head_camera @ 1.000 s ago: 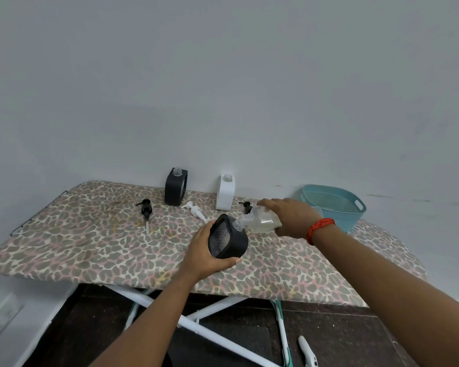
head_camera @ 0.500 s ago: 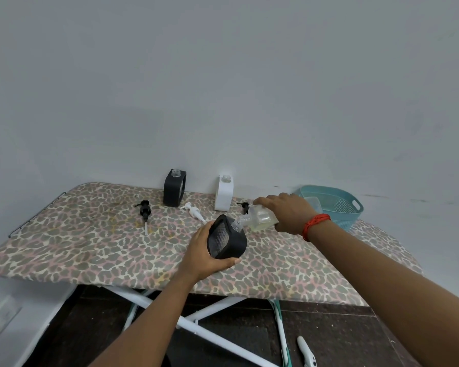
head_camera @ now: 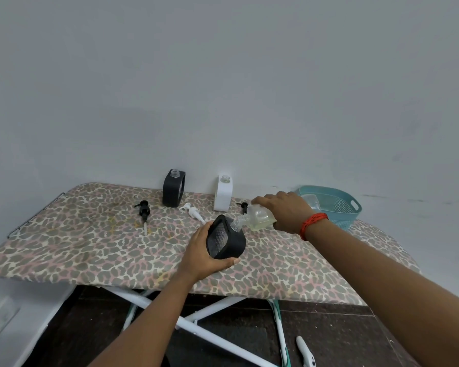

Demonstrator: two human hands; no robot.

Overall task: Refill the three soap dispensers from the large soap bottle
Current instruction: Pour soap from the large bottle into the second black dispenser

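Note:
My left hand [head_camera: 200, 256] grips a black soap dispenser [head_camera: 224, 241], tilted to the right above the ironing board [head_camera: 90, 247]. My right hand [head_camera: 285, 213] holds the clear large soap bottle [head_camera: 259, 219] tipped sideways, its neck meeting the dispenser's open mouth. The bottle holds pale yellowish liquid. A second black dispenser [head_camera: 173, 188] and a white dispenser [head_camera: 223, 193] stand uncapped at the back by the wall. Their pump tops lie loose on the board: a black one [head_camera: 143, 213], a white one [head_camera: 194, 210] and another black one [head_camera: 243, 206].
A teal perforated basket [head_camera: 334, 207] sits at the board's far right, behind my right wrist. The board has a leopard-print cover and white crossed legs [head_camera: 210, 321] over a dark floor. A white object [head_camera: 305, 352] lies on the floor.
The bottle's rear end has lifted a little, so it tips more steeply into the dispenser. My left hand still holds the tilted dispenser in the same place.

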